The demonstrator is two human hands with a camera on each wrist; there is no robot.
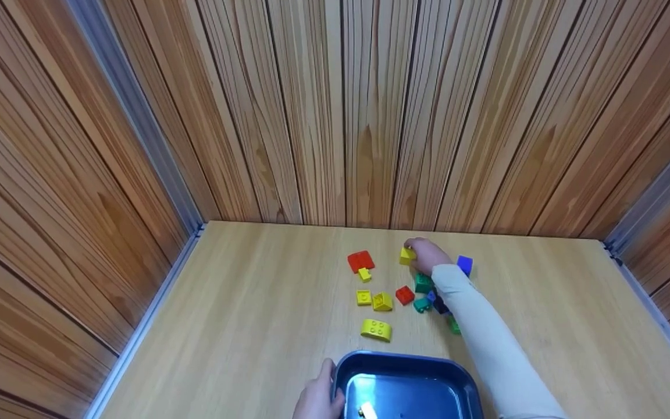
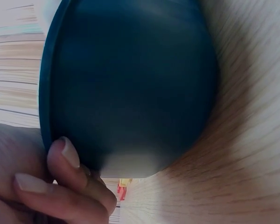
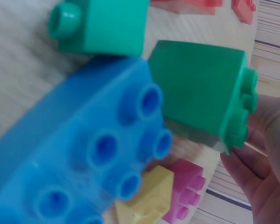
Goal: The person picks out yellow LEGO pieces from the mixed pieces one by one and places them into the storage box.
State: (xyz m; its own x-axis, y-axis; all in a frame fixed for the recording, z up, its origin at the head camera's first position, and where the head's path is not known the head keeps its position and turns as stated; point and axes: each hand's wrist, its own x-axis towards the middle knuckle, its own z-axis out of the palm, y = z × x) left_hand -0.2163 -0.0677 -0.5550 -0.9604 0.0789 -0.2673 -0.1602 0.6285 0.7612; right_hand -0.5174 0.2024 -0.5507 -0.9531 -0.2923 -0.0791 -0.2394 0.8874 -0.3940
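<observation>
Looks pretty early tbh, pinching a yellow block point(image 1: 406, 256) on the far side with the right hand point(image 1: 428, 256), gripping the near blue tray point(image 1: 402, 359) with the left hand point(image 1: 317, 398), seeing only something pale point(image 1: 368, 411) in it and plenty of loose blocks point(image 1: 382, 302) left on the table point(image 1: 253, 326).

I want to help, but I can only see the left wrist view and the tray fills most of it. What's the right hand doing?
Observer: The right hand holds a yellow block.
Operator: Cool! Are there any blue ones?
Observer: Yes, the right wrist view shows a big blue block with round bumps.
Operator: And which one is closest to the tray?
Observer: In the head view, it's a yellow brick with four bumps on top.
</observation>
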